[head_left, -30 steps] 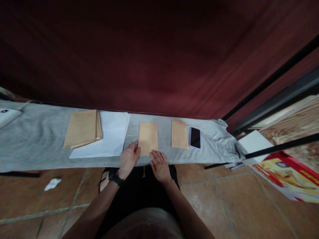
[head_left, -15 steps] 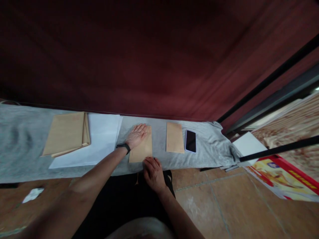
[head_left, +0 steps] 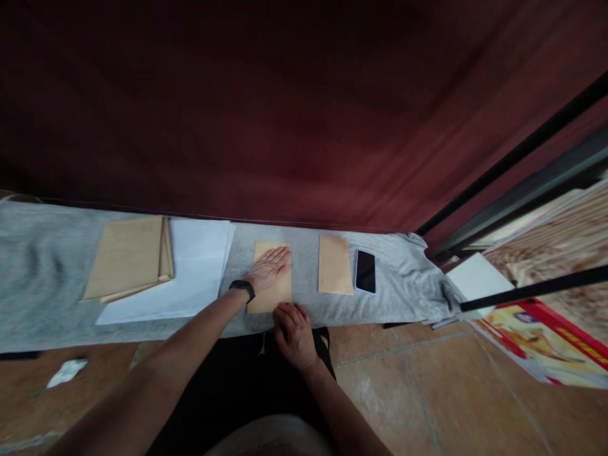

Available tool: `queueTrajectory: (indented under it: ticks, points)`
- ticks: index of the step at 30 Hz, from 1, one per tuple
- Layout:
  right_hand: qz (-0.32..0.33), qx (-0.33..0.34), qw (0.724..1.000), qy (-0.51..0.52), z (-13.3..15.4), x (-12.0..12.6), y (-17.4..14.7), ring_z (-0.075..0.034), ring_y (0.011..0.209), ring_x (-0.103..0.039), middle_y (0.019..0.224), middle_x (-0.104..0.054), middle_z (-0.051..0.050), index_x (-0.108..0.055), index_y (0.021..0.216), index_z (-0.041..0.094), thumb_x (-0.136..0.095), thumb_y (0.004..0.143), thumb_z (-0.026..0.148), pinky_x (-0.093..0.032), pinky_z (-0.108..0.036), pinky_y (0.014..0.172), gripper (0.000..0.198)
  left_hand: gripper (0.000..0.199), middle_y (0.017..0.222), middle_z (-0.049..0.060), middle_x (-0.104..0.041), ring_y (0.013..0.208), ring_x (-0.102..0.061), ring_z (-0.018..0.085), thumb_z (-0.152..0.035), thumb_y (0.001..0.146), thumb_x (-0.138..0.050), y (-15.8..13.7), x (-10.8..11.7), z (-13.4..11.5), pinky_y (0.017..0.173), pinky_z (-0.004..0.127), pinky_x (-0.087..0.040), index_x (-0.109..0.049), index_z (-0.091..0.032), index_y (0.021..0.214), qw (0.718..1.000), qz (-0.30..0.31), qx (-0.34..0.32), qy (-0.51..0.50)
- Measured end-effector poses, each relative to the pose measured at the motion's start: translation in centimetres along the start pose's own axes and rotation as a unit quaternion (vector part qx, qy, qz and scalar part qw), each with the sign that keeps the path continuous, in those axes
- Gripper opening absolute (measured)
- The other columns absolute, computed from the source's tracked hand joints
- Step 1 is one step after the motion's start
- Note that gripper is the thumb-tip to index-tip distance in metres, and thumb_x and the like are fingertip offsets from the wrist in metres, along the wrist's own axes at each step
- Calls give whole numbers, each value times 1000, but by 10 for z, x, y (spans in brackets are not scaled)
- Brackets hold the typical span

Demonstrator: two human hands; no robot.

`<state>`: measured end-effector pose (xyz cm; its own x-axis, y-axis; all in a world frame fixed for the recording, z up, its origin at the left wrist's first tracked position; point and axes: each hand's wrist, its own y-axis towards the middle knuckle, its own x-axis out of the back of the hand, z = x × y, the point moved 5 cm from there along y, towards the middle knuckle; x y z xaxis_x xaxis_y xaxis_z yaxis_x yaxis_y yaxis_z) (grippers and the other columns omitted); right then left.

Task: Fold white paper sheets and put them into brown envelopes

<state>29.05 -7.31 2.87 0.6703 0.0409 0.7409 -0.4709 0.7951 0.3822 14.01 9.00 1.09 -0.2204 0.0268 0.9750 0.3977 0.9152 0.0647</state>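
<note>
A small brown paper envelope (head_left: 268,302) lies on the grey cloth (head_left: 304,253) in front of me. My left hand (head_left: 270,269), with a black band at its wrist, rests flat on the envelope, fingers stretched out toward its right edge. At the near right corner, my right hand (head_left: 293,330) has its fingers bent over the envelope's edge, covering that corner. Another brown envelope (head_left: 335,265) lies flat to the right, touched by neither hand. Beside it is a dark-screened phone (head_left: 365,272) in a pale case.
On the left, larger brown envelopes (head_left: 128,256) are stacked partly over white paper sheets (head_left: 197,263). A dark red curtain-like surface (head_left: 285,126) rises behind the cloth. Black bars (head_left: 536,288) and a red and yellow box (head_left: 546,342) stand at the right, above the tiled floor (head_left: 380,392).
My left hand has slid a little right and toward me over the envelope, uncovering its far left corner. My right hand stays at the near corner. The whole view has shifted slightly.
</note>
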Motion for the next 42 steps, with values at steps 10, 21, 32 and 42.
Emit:
queueTrajectory:
  ticks: [10, 21, 32, 42]
  points:
    - [-16, 11, 1000, 0, -2, -2, -2, -20, 131, -54, 134, -65, -9, -58, 133, 19, -52, 92, 14, -34, -45, 119, 42, 58, 165, 7, -33, 153, -26, 18, -41, 106, -22, -47, -4, -25, 126, 39, -16, -35, -16, 156, 997, 23, -64, -25]
    - [-39, -6, 999, 13, -6, -2, -4, -20, 126, -57, 127, -68, -10, -63, 127, 17, -46, 94, 9, -37, -44, 119, 38, 55, 163, 3, -37, 151, -30, 14, -43, 107, -23, -118, 2, -65, 126, 36, -16, -34, -22, 157, 996, 2, -77, -38]
    - [-30, -17, 999, -4, -6, 1, -8, -21, 134, -52, 139, -63, -10, -55, 142, 17, -38, 101, 18, -34, -45, 121, 44, 64, 159, 15, -42, 149, -38, 23, -48, 103, -40, -162, -3, -85, 123, 43, -30, -35, -12, 156, 994, -86, -69, 0]
    - [4, -24, 992, -127, 0, -6, -12, -24, 142, -47, 148, -57, -9, -53, 146, 17, -43, 104, 28, -26, -47, 124, 44, 63, 159, 17, -41, 149, -37, 27, -41, 101, -44, -178, 1, -87, 122, 47, -35, -35, -12, 156, 991, -127, -30, 14]
